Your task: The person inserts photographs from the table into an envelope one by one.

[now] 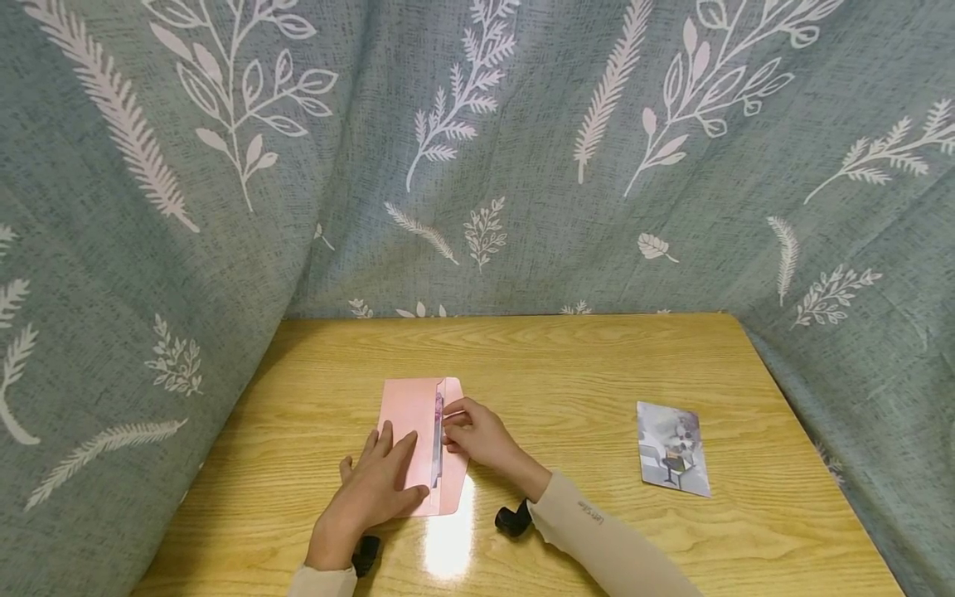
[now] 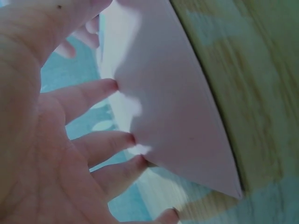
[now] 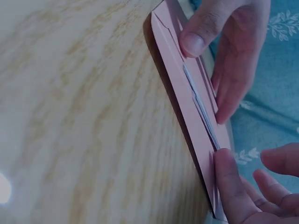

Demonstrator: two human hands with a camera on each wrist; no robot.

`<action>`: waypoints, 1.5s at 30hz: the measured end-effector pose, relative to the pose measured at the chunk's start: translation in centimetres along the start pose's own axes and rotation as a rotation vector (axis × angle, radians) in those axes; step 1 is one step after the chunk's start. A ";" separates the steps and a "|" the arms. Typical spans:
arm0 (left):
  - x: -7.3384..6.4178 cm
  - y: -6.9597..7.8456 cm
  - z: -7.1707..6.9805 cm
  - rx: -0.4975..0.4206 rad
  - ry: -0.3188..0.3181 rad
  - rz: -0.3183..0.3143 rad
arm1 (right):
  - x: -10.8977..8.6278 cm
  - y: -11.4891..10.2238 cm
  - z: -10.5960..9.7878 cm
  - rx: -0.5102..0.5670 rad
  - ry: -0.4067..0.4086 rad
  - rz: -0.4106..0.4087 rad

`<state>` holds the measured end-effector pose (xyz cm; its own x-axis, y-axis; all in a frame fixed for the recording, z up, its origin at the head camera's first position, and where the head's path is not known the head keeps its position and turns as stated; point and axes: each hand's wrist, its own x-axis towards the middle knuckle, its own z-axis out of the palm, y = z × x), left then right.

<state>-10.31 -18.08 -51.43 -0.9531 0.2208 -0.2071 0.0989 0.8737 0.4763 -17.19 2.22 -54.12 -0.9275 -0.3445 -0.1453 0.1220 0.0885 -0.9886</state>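
Observation:
A pink envelope (image 1: 409,402) lies on the table with its flap opened out to the right. Inside its mouth sits a picture card (image 1: 438,452), of which only a narrow strip shows; the rest is hidden. My left hand (image 1: 376,489) rests spread on the envelope's body, its thumb near the mouth. From the right, my right hand (image 1: 485,438) touches the exposed card edge with a fingertip. In the right wrist view the right thumb (image 3: 280,159) stands apart from that finger, with nothing pinched between them.
A second picture card (image 1: 674,448), greyish with a chair and flowers, lies flat to the right on the wooden table (image 1: 567,365). Leaf-patterned curtains (image 1: 522,249) hang behind and at both sides. Black wrist devices (image 1: 513,521) sit below the wrists.

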 end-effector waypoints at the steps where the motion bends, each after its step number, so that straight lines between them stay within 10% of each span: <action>1: 0.0 0.0 0.0 0.001 -0.003 -0.002 | -0.2 -0.1 -0.2 -0.004 -0.004 -0.006; 15: 0.0 0.2 -0.1 -0.004 -0.015 -0.006 | -2.6 -1.8 -5.1 -0.166 -0.030 -0.105; 45: 0.0 0.0 0.2 0.007 -0.017 -0.003 | -8.9 -2.1 -18.3 -0.389 0.201 -0.144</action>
<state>-10.29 -17.94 -51.60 -0.9484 0.2251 -0.2234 0.0977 0.8775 0.4695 -15.60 22.18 -50.01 -0.9801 -0.1944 0.0406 -0.1188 0.4103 -0.9042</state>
